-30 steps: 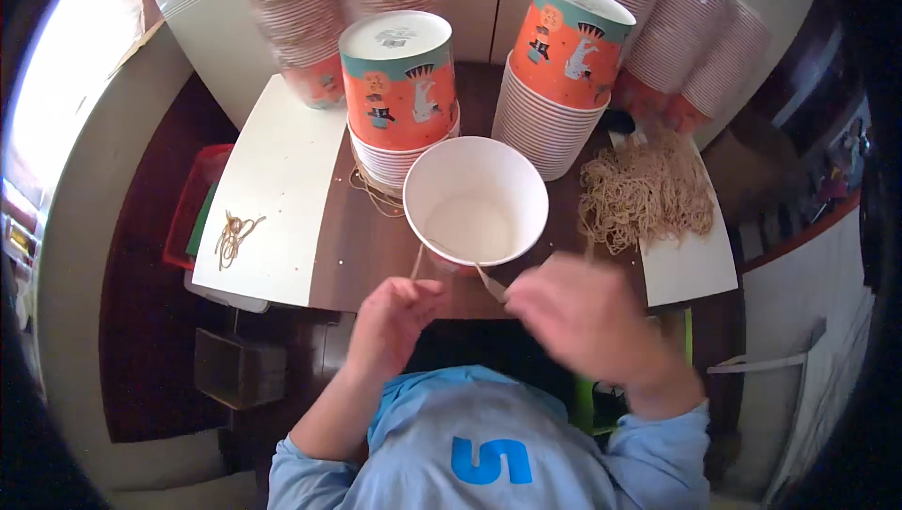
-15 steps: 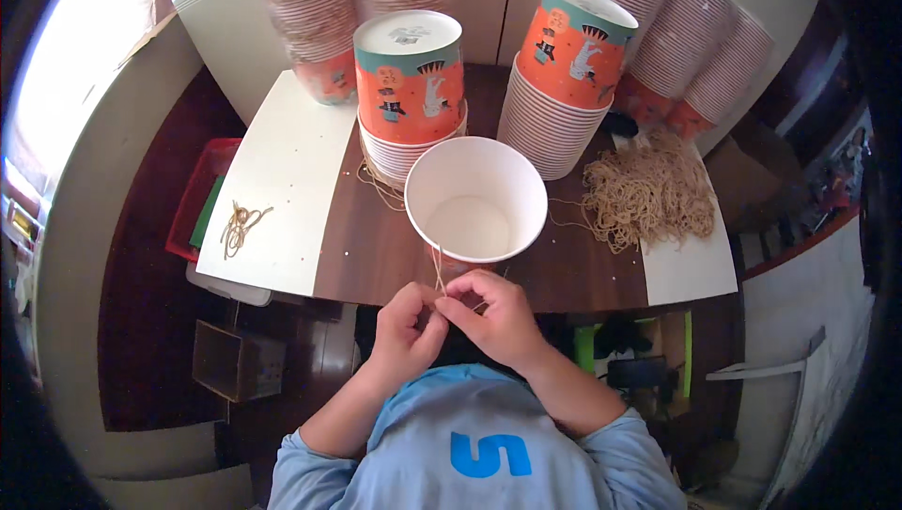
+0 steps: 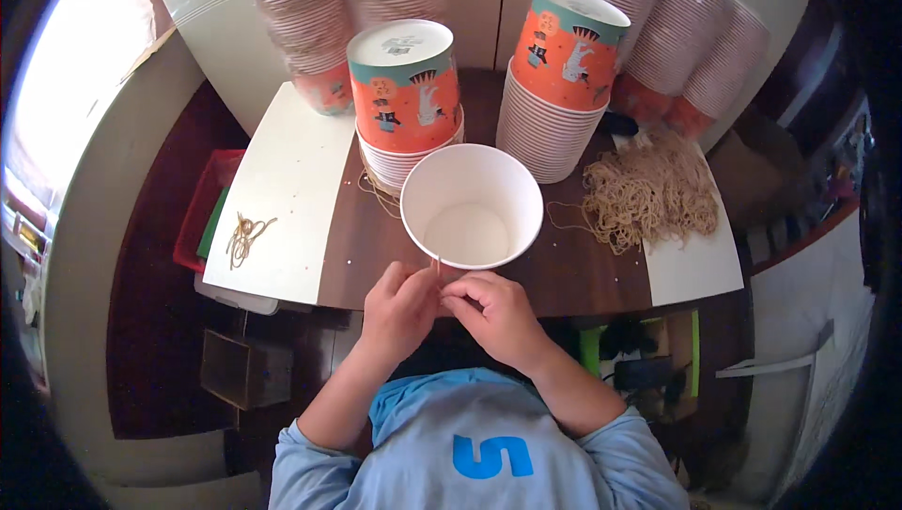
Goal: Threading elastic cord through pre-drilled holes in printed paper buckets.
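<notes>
A white-lined paper bucket [image 3: 472,167] stands at the table's front middle with its mouth toward me. Thin tan string [image 3: 438,264] comes up at its near rim, right by my fingers. My left hand [image 3: 399,308] is closed on the string just below that rim. My right hand [image 3: 493,314] pinches close beside it, fingertips nearly touching the left ones; the string's end there is mostly hidden by the fingers. The bucket's near outer wall is largely hidden behind my hands.
Behind stand an upturned orange bucket stack [image 3: 406,101] and a taller stack [image 3: 554,101]. A tangled heap of string [image 3: 648,192] lies at the right, a small string bundle [image 3: 248,239] at the left. Wrapped bucket stacks [image 3: 293,12] line the back.
My left hand has shifted up and slightly left toward the bucket's rim, and its fingers have closed in more. Less string loop shows above the fingers. The whole view has shifted slightly.
</notes>
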Demonstrator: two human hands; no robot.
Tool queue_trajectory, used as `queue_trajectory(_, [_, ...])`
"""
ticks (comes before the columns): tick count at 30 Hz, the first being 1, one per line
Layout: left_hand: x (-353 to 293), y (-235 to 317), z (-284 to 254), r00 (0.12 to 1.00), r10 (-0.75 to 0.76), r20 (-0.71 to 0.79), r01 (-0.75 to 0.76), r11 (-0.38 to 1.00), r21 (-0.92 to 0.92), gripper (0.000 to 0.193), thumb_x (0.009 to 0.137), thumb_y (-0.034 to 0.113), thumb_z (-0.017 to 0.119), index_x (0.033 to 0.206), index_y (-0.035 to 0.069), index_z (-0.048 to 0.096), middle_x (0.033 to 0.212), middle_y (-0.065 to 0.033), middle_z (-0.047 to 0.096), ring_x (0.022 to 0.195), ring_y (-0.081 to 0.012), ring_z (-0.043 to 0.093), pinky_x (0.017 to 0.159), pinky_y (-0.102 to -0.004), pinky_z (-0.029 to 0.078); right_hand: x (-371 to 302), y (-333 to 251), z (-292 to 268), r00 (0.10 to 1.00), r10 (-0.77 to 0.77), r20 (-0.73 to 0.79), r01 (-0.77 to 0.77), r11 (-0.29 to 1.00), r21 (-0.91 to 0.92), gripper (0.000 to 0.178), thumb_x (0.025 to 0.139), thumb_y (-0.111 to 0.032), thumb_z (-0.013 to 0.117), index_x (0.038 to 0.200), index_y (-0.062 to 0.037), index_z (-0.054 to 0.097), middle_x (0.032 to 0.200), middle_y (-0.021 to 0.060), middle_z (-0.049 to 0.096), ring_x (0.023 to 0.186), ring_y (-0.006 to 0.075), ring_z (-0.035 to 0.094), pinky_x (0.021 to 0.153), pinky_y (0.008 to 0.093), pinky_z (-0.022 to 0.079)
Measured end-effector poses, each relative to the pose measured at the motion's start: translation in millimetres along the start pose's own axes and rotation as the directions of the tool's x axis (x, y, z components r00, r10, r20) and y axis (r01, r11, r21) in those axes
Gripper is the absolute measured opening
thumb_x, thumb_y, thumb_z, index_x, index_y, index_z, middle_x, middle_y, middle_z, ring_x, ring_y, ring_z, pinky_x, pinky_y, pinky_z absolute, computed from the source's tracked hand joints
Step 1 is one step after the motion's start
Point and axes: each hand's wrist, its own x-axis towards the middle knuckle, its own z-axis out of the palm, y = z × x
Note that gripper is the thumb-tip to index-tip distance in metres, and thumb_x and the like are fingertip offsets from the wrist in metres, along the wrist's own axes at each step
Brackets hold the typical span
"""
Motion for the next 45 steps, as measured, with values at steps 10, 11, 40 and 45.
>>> queue_trajectory(10, [-14, 3, 31, 0.744, -0.656, 0.129, 0.446, 0.343, -0.827, 0.006, 0.085, 0.002, 0.061, 0.091, -0.001, 0.062, 0.087, -0.0059, 0.062, 0.072, -0.0115, 0.058, 0.059, -0.0209, 0.045, 5, 20, 16, 0.953, -0.213, -0.215, 0.09, 0.878, -0.471, 0.011, 0.077, -0.002, 0.064, 0.087, -0.0033, 0.062, 0.079, 0.013, 0.062, 0.072, 0.0323, 0.061, 0.062, 0.0382, 0.051])
queue_trajectory(11, [-7, 12, 21, 0.702, -0.655, 0.279, 0.473, 0.136, -0.871, 0.007, 0.087, 0.005, 0.059, 0.091, -0.001, 0.062, 0.087, -0.0061, 0.063, 0.072, -0.012, 0.058, 0.059, -0.0213, 0.046, 7, 21, 17, 0.954, -0.21, -0.216, 0.086, 0.878, -0.47, 0.011, 0.077, -0.002, 0.064, 0.087, -0.0033, 0.062, 0.079, 0.013, 0.062, 0.072, 0.0323, 0.061, 0.062, 0.0382, 0.051])
queue_trajectory(40, [-17, 14, -4, 0.639, -0.641, 0.424, 0.436, -0.152, -0.887, 0.006, 0.085, 0.005, 0.059, 0.086, 0.0, 0.062, 0.077, -0.0059, 0.062, 0.059, -0.008, 0.051, 0.051, -0.0184, 0.038, 9, 3, 3, 0.997, 0.079, -0.025, -0.076, 0.992, 0.099, 0.014, 0.085, -0.008, 0.061, 0.096, -0.0001, 0.065, 0.09, 0.008, 0.067, 0.076, 0.0147, 0.064, 0.065, 0.0259, 0.053])
queue_trajectory(45, [-20, 11, -5, 0.749, -0.634, 0.194, 0.506, 0.357, -0.785, 0.006, 0.085, 0.003, 0.06, 0.088, -0.002, 0.063, 0.082, -0.0046, 0.064, 0.071, -0.0078, 0.056, 0.065, -0.0207, 0.045, 17, -25, -10, 0.941, -0.289, -0.176, 0.222, 0.92, -0.324, 0.02, 0.073, -0.005, 0.069, 0.092, -0.0049, 0.064, 0.089, 0.0072, 0.062, 0.075, 0.0214, 0.06, 0.066, 0.0317, 0.05])
